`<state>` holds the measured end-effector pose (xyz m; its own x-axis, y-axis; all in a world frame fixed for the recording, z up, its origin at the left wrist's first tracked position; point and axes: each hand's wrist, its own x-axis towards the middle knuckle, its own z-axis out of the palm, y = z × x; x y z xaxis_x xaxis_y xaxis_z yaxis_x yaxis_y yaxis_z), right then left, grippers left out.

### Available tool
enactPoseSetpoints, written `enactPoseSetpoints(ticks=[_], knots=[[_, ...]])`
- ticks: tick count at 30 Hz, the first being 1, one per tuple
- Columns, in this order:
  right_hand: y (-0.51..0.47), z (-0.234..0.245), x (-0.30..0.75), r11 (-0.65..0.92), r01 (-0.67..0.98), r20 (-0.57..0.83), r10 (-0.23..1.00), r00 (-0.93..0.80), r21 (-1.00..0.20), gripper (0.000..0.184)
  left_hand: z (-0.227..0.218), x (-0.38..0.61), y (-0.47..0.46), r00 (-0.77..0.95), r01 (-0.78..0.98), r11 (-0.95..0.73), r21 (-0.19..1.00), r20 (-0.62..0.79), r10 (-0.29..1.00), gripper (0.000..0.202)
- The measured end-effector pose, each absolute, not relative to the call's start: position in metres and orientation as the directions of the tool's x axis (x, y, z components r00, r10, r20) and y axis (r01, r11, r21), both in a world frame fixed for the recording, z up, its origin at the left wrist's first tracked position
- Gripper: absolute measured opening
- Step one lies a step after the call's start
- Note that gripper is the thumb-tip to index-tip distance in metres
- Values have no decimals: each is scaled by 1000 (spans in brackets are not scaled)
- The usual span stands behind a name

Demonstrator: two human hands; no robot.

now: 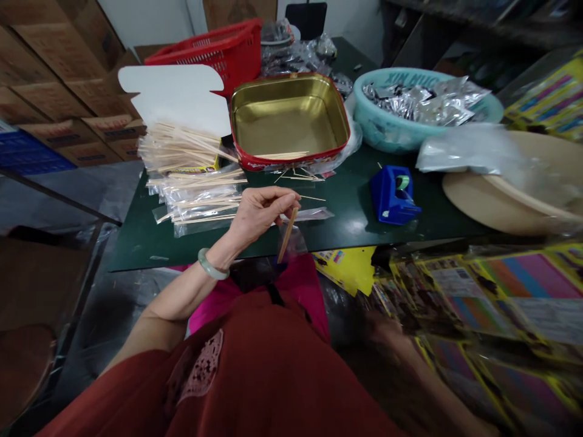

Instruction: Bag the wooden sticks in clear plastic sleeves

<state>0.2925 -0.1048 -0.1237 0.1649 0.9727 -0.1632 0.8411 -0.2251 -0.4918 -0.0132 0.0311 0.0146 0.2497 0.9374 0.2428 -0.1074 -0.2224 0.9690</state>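
My left hand (262,212) is closed in a pinch on a small bundle of thin wooden sticks (287,235) that hangs down over the front edge of the dark green table (346,209); a clear plastic sleeve seems to surround the lower part. A pale green bangle sits on that wrist. My right hand (387,334) is low at the right, blurred, reaching towards the yellow printed cards (492,303); its fingers are smeared. Bagged stick packs (200,200) lie in a pile just left of my left hand.
A red-rimmed gold tin (334,100) holding a few sticks stands at the table's middle. Behind it is a red basket (209,51). A teal basin (380,130) holds silver packets. A blue tape dispenser (394,194) sits right of centre. Cardboard boxes (54,79) stack at left.
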Motion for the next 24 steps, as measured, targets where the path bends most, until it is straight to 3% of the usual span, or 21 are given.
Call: enactPoseSetpoints(ticks=[2, 5, 8, 11, 16, 21, 24], knots=[[-93, -122, 290, -240, 860, -154, 970, 190, -451, 9, 16, -10, 31, 275, -76, -251, 965, 262, 925, 36], [-62, -90, 271, -122, 826, -33, 992, 124, -551, 16, 18, -5, 29, 315, -57, -279, 959, 282, 906, 36], [-39, -46, 226, 287, 578, 326, 945, -38, -764, 18, 22, -2, 25, 364, -2, -302, 953, 282, 888, 35], [-27, -17, 178, 473, 319, 464, 879, -111, -821, 34, 26, -4, 21, 388, 57, -352, 934, 304, 870, 33], [-20, -11, 143, 430, 233, 447, 894, 24, -872, 2, 27, -13, 20, 380, 58, -341, 938, 295, 877, 32], [-20, -19, 145, 357, 124, 369, 924, 96, -926, 2, 15, -22, 17, 401, -41, -209, 977, 208, 892, 32], [-19, -27, 147, 359, 26, 360, 930, 74, -933, 13, 8, -22, 16, 387, -89, -191, 978, 211, 898, 28]])
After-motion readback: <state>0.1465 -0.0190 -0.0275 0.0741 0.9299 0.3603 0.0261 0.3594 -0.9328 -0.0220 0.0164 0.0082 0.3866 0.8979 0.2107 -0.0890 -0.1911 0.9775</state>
